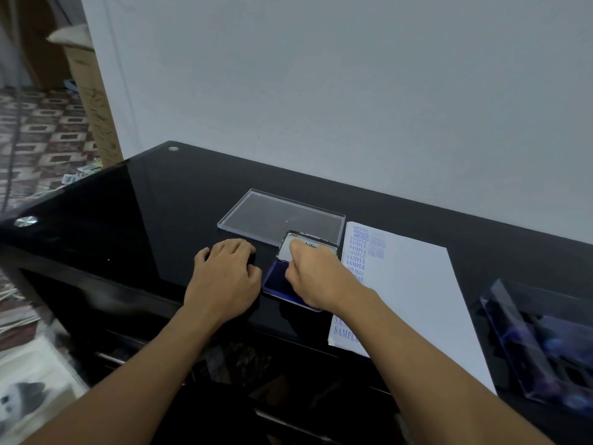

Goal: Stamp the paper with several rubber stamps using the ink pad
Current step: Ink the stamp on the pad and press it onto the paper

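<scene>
The open ink pad [275, 281] lies on the black table, its blue pad showing and its lid [324, 247] standing up behind. My right hand [316, 274] is over the pad with its fingers bunched and pointing down onto it, as if gripping a small rubber stamp that the hand hides. My left hand [224, 277] rests on the table just left of the pad, fingers loosely bent. To the right of the pad lies the white paper [414, 290], with several blue stamped words down its left side.
A clear plastic lid [256, 207] lies flat behind the pad. A clear tray [500, 303] holding several blue-handled stamps stands at the right edge. The table's front edge runs below my arms. Wall behind, clutter on the floor at left.
</scene>
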`<state>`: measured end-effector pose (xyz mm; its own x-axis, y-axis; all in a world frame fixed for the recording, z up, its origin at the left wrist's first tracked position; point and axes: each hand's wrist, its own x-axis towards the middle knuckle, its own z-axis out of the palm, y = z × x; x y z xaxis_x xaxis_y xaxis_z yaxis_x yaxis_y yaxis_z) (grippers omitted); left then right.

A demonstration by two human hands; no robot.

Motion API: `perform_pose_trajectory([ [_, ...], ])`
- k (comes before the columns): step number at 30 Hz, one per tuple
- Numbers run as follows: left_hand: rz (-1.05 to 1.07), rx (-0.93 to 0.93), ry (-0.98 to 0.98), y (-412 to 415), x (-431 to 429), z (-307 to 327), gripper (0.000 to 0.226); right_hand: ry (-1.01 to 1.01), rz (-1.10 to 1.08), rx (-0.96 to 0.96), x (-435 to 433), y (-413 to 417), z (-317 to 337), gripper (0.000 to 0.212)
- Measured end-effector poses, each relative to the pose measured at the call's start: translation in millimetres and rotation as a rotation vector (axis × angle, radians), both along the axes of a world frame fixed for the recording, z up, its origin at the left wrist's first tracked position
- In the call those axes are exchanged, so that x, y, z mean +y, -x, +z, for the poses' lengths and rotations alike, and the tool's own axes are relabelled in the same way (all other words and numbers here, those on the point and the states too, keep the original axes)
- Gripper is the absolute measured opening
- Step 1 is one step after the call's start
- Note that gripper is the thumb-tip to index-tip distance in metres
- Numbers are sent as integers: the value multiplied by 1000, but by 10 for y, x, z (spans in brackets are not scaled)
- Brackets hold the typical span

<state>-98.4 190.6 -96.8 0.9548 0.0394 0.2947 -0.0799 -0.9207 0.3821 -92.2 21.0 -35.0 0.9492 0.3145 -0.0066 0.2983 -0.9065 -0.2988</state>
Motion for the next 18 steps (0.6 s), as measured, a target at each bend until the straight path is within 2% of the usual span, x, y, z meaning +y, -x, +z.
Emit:
perform_pose_trajectory([
  [8, 4, 8, -6, 7, -8, 17, 32, -8, -3, -21, 42, 32, 13, 13],
  [13, 4, 16, 3, 15, -18, 30, 33, -38, -26, 9, 14, 60, 10, 32],
  [18, 2, 15, 5, 20, -15, 26, 32, -61, -76, 4, 65, 35, 24, 24],
])
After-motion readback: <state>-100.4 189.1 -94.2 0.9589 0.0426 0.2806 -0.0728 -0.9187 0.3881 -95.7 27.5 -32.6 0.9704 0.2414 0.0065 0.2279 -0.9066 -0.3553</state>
